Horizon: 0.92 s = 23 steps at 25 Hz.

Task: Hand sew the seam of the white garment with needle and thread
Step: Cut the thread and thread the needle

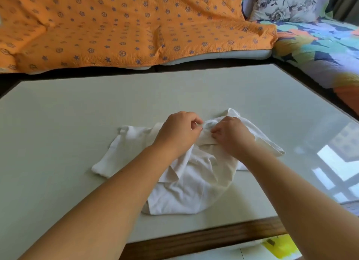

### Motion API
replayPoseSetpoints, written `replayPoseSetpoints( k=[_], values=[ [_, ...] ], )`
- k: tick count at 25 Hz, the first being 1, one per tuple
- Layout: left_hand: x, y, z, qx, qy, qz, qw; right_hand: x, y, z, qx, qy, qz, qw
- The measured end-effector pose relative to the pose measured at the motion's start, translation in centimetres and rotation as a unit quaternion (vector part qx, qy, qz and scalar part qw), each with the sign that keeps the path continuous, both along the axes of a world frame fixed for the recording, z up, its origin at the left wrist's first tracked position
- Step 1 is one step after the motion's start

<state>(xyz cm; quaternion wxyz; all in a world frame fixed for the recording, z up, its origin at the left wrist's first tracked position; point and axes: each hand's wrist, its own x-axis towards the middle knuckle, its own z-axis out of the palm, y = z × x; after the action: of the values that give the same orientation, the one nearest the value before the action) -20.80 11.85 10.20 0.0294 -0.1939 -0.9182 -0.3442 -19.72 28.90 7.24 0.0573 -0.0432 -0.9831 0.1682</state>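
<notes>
White cloth is drawn up into a small ridge between the fingertips of both hands. The left hand [177,132] has thumb and forefinger curled and pinched on a fold of the white cloth garment [194,185], with its other fingers tucked in. The right hand [233,138], just beside it, has its fingers bent down and nipped on the same ridge. At the right fingertips a thin dark sliver [210,136] shows against the fabric. It is too small to tell whether it is the needle, and any thread is too fine to make out.

The garment is plain, matte and heavily crumpled. One sleeve-like part stretches left to a hemmed end, a narrower strip runs right to another hem, and a flat flap with a crisp edge lies under the left forearm.

It rests on the pale grey glossy table [87,114], towards the near side, inside a dark wooden frame [213,234]. Beyond the table lie an orange quilted cover with purple stars [116,26], a floral pillow [287,3] and a multicoloured patterned quilt [320,51].
</notes>
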Motion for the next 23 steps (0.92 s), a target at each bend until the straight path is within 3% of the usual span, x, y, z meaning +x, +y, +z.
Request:
replayPoseSetpoints(
  k=[6, 11, 17, 20, 23],
  values=[
    [-1.3, 0.4, -0.1, 0.096, -0.07, 0.042, 0.992, -0.1, 0.8, 0.2, 0.011, -0.021, -0.006, 1.0],
    [-0.6, 1.0, 0.1, 0.121, -0.062, 0.049, 0.99, 1.3, 0.8, 0.3, -0.004, -0.011, -0.037, 0.999],
    [-0.7, 1.7, 0.3, 0.212, -0.127, 0.048, 0.968, 2.8, 1.1, 4.4, -0.239, 0.051, -0.087, 0.966],
    [-0.3, 2.9, 0.5, 0.265, -0.221, -0.028, 0.938, 3.8, 0.6, 5.4, -0.399, 0.044, -0.089, 0.912],
    [0.4, 3.9, 1.0, 0.309, -0.299, -0.104, 0.897, 4.4, 0.3, 6.1, -0.497, 0.03, -0.075, 0.864]
  ],
)
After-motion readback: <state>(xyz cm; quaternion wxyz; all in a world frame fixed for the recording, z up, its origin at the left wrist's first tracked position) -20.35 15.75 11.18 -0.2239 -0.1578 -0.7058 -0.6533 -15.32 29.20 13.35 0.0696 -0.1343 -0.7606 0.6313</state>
